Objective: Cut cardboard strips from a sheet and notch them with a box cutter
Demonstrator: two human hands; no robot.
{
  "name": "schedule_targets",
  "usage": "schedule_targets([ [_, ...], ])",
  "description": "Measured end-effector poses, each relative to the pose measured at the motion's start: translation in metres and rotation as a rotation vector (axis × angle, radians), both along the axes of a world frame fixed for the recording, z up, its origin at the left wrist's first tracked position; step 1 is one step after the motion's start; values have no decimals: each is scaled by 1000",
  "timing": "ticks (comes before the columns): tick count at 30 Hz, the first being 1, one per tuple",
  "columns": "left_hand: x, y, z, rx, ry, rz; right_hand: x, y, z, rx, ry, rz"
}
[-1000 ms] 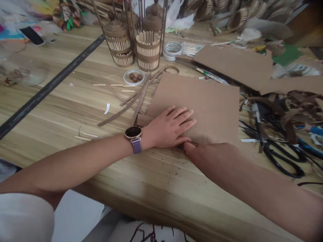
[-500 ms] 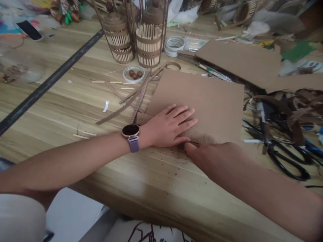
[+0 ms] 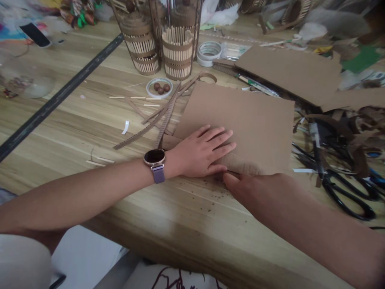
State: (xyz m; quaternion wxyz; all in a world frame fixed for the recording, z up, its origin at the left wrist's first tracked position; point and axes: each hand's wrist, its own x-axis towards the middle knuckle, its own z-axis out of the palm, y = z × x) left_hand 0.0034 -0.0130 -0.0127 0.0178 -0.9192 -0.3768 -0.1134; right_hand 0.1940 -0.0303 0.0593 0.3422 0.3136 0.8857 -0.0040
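On our left wrist, left of centre in the frame, we wear a round watch [image 3: 154, 157] with a dark face and a pale gold metal rim. Its purple strap [image 3: 158, 175] joins the case at a shiny metal lug. Our left hand [image 3: 201, 154] and our right hand [image 3: 255, 188] are bare. A loose white sleeve [image 3: 22, 261] fills the lower left corner. At the bottom centre we see our pale clothing [image 3: 198, 282], printed with curving dark maroon lines.
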Motion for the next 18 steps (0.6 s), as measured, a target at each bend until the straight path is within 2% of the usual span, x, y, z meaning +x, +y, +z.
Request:
schedule_targets([
  [8, -1, 0, 0, 1, 4, 0, -1, 2, 3, -37, -9, -51],
  [11, -1, 0, 0, 5, 0, 0, 0, 2, 2, -29, -36, -41],
  [18, -1, 0, -1, 2, -3, -8, 10, 0, -5, 60, 80, 37],
])
